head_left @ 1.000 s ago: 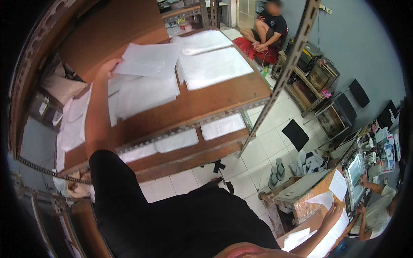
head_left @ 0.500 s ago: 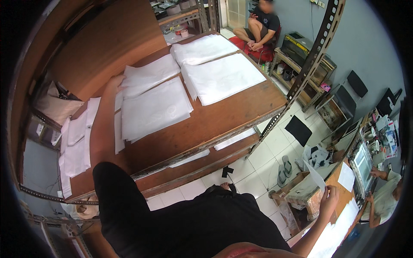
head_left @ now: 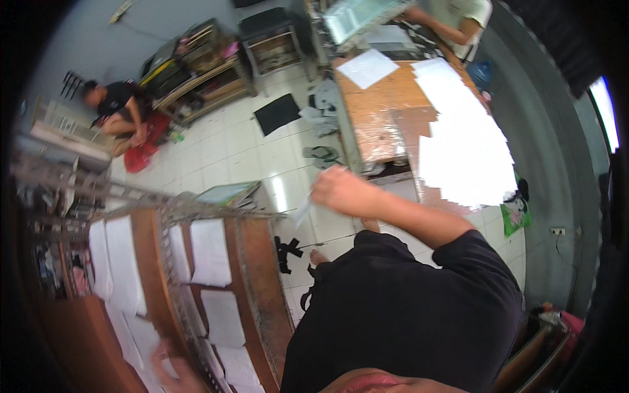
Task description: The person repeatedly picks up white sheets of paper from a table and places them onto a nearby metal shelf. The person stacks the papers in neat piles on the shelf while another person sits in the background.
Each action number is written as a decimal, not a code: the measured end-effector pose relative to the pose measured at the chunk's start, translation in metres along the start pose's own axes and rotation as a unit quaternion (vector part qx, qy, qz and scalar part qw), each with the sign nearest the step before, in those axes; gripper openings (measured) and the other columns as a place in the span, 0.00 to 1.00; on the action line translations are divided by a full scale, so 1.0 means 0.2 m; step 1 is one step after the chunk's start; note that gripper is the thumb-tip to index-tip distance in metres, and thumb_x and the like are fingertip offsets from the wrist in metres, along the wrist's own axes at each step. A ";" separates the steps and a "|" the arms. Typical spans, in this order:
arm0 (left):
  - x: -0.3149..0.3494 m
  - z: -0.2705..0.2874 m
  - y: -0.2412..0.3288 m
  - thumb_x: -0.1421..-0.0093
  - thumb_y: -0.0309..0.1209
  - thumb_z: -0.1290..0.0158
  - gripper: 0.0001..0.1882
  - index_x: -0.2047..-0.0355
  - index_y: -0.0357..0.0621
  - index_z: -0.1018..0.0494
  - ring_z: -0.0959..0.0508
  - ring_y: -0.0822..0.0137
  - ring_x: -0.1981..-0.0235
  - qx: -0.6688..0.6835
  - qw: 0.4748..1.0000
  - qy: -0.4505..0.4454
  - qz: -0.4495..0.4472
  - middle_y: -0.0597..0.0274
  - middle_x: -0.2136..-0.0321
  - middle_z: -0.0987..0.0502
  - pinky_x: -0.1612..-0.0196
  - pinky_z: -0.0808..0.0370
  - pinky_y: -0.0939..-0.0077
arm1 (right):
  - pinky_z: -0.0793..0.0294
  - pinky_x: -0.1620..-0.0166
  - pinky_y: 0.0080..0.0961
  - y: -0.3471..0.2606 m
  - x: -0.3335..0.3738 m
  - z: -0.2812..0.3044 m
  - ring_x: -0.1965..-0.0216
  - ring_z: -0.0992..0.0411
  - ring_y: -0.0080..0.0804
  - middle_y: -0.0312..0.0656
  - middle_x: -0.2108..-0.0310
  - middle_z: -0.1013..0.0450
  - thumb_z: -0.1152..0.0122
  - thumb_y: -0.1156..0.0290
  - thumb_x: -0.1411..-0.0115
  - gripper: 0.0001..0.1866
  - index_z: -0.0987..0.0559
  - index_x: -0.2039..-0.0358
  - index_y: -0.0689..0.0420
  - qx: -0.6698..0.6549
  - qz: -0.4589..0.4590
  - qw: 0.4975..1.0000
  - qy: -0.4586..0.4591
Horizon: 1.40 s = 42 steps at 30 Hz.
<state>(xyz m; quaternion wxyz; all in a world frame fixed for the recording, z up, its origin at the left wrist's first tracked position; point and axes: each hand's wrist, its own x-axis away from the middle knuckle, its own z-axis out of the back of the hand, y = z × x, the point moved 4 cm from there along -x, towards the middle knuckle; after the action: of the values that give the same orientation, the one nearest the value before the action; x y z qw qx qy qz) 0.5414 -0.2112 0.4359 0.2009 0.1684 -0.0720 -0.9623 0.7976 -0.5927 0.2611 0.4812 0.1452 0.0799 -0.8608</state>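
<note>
My right hand (head_left: 339,191) is raised at the middle of the view, its fingers closed on a thin white sheet of paper (head_left: 303,212), blurred and seen nearly edge-on. My left hand (head_left: 175,368) is low at the left, over white paper stacks (head_left: 139,334) on the brown shelf top. Motion smears its fingers, so I cannot tell whether they grip a sheet. More white stacks (head_left: 118,262) lie farther along that shelf, and others (head_left: 223,318) rest on the level beside it.
A wooden table (head_left: 386,141) at the upper right bears a spread of overlapping white sheets (head_left: 465,144). Behind it a person in a light shirt (head_left: 458,29) works at a framed screen (head_left: 367,16). Another person (head_left: 121,111) sits at the far left. Slippers (head_left: 324,154) lie on the tiled floor.
My view has swung right, bringing the wooden table toward the middle. My right hand, still with a sheet, is now out in front of me beside the shelf; my left hand is lower in view.
</note>
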 end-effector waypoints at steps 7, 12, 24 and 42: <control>0.12 -1.42 1.50 0.45 0.32 0.43 0.22 0.52 0.34 0.31 0.25 0.43 0.61 0.169 0.933 -0.235 -0.215 0.41 0.63 0.25 0.58 0.29 0.58 | 0.40 0.60 0.25 0.12 0.29 -0.03 0.62 0.36 0.29 0.32 0.71 0.33 0.45 0.67 0.53 0.07 0.26 0.71 0.52 -0.102 0.059 0.993 0.023; 0.14 -1.63 1.80 0.39 0.31 0.51 0.11 0.62 0.37 0.25 0.25 0.43 0.73 0.177 0.921 -0.294 -0.186 0.41 0.75 0.25 0.69 0.27 0.59 | 0.40 0.60 0.27 0.40 0.51 -0.10 0.61 0.35 0.31 0.32 0.67 0.31 0.42 0.64 0.51 0.10 0.24 0.68 0.51 -0.159 0.058 0.985 0.031; 0.17 -1.74 1.50 0.35 0.29 0.54 0.12 0.56 0.34 0.30 0.25 0.72 0.69 0.394 0.878 -0.241 0.125 0.54 0.69 0.24 0.65 0.29 0.77 | 0.30 0.57 0.33 1.52 1.31 0.05 0.64 0.28 0.41 0.42 0.68 0.25 0.33 0.67 0.49 0.11 0.22 0.67 0.57 -0.195 -0.393 0.880 0.181; 0.49 -1.02 0.76 0.37 0.29 0.51 0.11 0.59 0.33 0.29 0.30 0.76 0.67 0.273 0.874 -0.064 0.396 0.64 0.68 0.27 0.61 0.32 0.82 | 0.31 0.52 0.36 2.93 2.15 -0.81 0.56 0.29 0.43 0.44 0.60 0.26 0.46 0.70 0.45 0.15 0.24 0.57 0.54 0.176 -0.359 0.865 -0.304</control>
<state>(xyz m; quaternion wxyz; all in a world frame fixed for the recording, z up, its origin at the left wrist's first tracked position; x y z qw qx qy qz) 0.5847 -0.4043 0.2486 0.5064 0.1116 -0.4051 -0.7530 1.1122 -1.2019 -0.0320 0.1056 -0.0798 -0.1767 -0.9753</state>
